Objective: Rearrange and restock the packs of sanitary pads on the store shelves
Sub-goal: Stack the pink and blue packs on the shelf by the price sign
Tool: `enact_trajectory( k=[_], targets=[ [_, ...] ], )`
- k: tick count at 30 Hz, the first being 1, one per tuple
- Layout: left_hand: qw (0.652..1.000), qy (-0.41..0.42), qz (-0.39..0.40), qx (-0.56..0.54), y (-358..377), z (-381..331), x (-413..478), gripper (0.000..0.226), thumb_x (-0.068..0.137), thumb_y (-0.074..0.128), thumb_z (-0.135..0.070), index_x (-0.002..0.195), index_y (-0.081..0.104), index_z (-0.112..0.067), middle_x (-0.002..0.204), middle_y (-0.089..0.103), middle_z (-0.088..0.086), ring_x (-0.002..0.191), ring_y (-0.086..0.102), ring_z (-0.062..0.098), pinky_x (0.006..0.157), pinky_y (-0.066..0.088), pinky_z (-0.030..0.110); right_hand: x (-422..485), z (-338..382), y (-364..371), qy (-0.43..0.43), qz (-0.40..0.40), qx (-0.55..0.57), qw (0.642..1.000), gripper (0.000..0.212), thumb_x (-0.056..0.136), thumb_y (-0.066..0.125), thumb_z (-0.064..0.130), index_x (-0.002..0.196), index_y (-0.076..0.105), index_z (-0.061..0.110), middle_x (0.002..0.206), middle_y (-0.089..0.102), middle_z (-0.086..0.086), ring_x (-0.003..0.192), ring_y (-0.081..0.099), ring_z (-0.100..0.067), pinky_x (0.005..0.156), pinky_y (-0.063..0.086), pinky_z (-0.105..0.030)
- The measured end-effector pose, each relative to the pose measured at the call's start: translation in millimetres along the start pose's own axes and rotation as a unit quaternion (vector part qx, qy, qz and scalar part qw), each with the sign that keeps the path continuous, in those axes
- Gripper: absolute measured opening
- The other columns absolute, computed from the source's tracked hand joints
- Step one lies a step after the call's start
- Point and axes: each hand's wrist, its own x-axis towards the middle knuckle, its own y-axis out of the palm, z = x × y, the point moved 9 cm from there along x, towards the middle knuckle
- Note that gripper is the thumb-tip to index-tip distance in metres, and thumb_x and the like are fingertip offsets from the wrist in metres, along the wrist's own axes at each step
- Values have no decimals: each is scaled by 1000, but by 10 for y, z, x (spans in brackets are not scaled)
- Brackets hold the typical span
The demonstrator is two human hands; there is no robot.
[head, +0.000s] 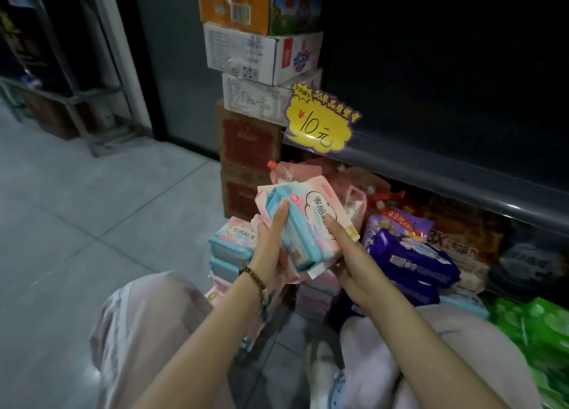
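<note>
Pink-and-blue pad packs (308, 218) sat mid-frame, the left grip (271, 245) curled round their edge, the right grip (348, 254) clasping them from below, forefinger pressed on front.

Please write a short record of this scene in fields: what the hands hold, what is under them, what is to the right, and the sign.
held: pink and blue pad packs, several together
left hand: grips the bundle's left side
right hand: supports the right side, index finger along the front
below: stack of similar packs
right: purple packs, green packs
sign: yellow price tag, reads 10 元
behind: stacked cartons
</note>
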Motion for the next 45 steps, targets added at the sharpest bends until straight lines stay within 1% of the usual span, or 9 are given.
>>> enact_trajectory(
  k=[3,7,11,16,20,25,32,39,45],
  targets=[
    [996,25,-79,43,-367,-40,-15,118,40,74,-81,138,40,-25,122,64,5,106,66,27,85,56,45,125,-244,176,22,49,28,998,50,72,67,32,119,64,17,102,75,1,89,72,-11,74,59,-25],
    [973,122,-176,85,-820,-322,-270,106,53,76,-67,136,23,-27,126,56,4,104,66,19,85,57,40,266,-619,512,69,105,27,992,60,71,69,34,128,59,15,114,71,-3,104,68,-18,88,56,-34],
    [949,153,-266,71,-1360,-301,-575,103,60,78,-55,140,21,-25,111,58,-3,80,70,4,68,57,27,314,-1061,838,120,193,7,974,45,71,68,33,114,64,21,103,74,1,92,72,-14,72,58,-28],
    [925,68,-373,17,-2221,375,-825,111,51,85,-59,139,29,-21,122,60,8,95,70,22,77,59,42,248,-2071,886,233,241,-40,941,51,75,66,43,123,61,25,114,71,-1,107,67,-22,99,49,-46],
    [919,-68,-380,-80,-2840,1225,-873,104,53,88,-56,135,41,-12,122,63,18,101,67,35,86,54,51,269,-2883,715,284,209,-110,929,63,71,76,51,127,59,28,115,71,0,108,66,-25,100,47,-50],
    [932,-121,-327,-98,-3073,1746,-893,86,65,78,-57,130,55,-5,127,59,22,119,56,38,106,40,53,273,-3617,583,338,169,-121,918,22,88,66,24,110,67,19,104,74,1,96,70,-17,81,55,-29],
    [909,-163,-365,-116,-3627,2314,-747,91,54,85,-57,128,56,-12,118,66,16,109,64,34,99,47,51,567,-4207,473,321,118,-189,920,25,89,66,22,113,64,20,108,72,-1,96,70,-19,81,57,-32],
    [880,-199,-406,-148,-3991,2779,-665,107,41,90,-57,129,47,-12,112,69,14,95,70,31,83,56,47,906,-4362,410,253,134,-303,909,38,90,64,9,127,55,7,119,61,-4,103,59,-18,68,50,-5],
    [881,-239,-387,-131,-3881,2967,-554,51,83,65,-42,121,49,-12,99,71,8,78,71,20,62,58,33,1039,-4547,197,219,141,-372,891,36,90,65,13,125,58,9,117,64,-4,107,62,-19,74,52,-10]
  ],
)
